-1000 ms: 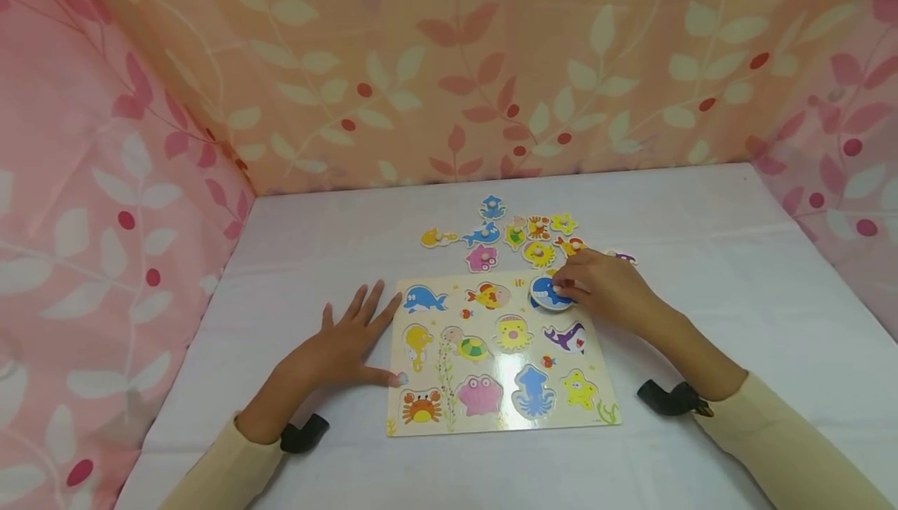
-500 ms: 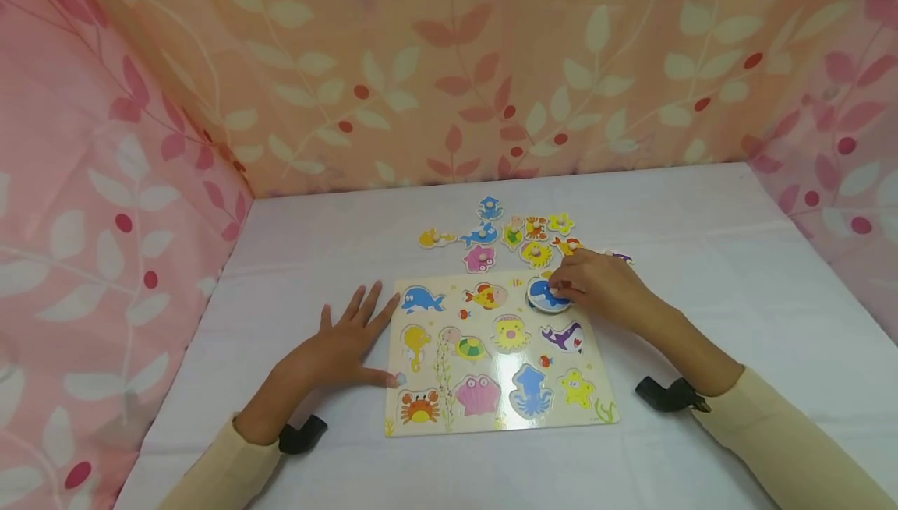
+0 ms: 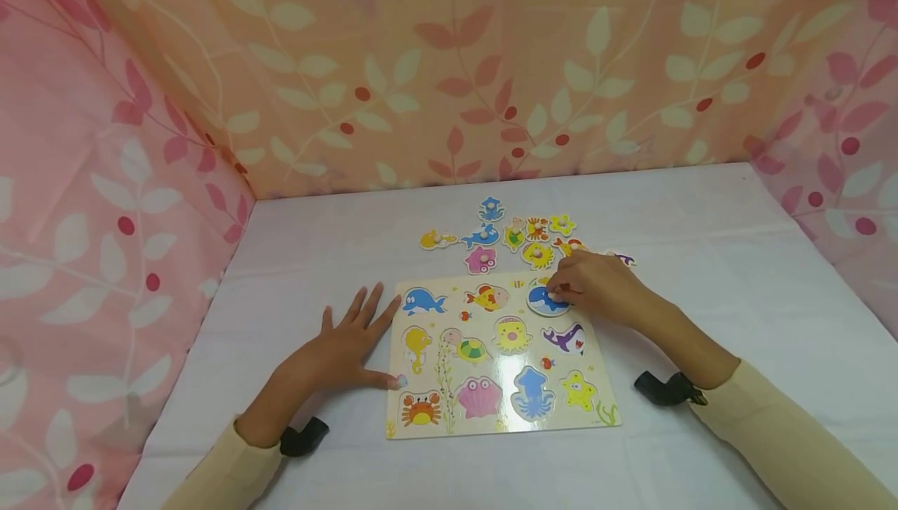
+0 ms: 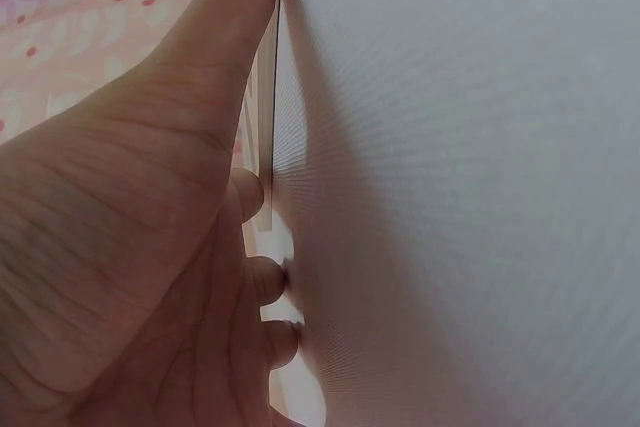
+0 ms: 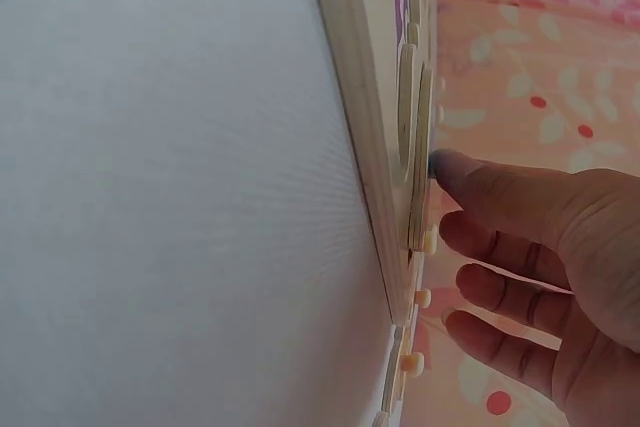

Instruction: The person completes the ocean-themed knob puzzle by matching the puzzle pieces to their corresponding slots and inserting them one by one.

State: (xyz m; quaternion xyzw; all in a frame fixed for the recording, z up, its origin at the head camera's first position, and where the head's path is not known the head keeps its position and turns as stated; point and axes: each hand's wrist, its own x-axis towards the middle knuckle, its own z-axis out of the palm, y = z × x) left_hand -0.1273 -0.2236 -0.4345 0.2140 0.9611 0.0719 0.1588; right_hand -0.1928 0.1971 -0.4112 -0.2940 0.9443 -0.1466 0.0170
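My right hand (image 3: 606,285) pinches the round blue whale piece (image 3: 540,303) at the upper right corner of the wooden puzzle board (image 3: 575,416). In the right wrist view, the thumb and fingertips of that hand (image 5: 560,257) are at the piece's upper face, and the piece's edge (image 5: 423,157) lies close over the board. Its exact seating in the recess cannot be told. My left hand (image 3: 344,350) lies with fingers spread beside the board, its thumb touching the left edge. The left wrist view shows the palm (image 4: 150,207) and fingertips by that edge.
Several knobbed sea-animal pieces lie behind the board, among them a blue squid (image 3: 491,209), a yellow seahorse (image 3: 436,239) and a pink piece (image 3: 481,260). A purple piece (image 3: 623,259) is partly hidden by the right hand. Patterned curtains (image 3: 477,65) stand behind the white-covered table (image 3: 323,237).
The whale piece has shifted slightly and lies flatter over the board's upper right corner, still pinched by my right hand. My left hand has stayed in place.
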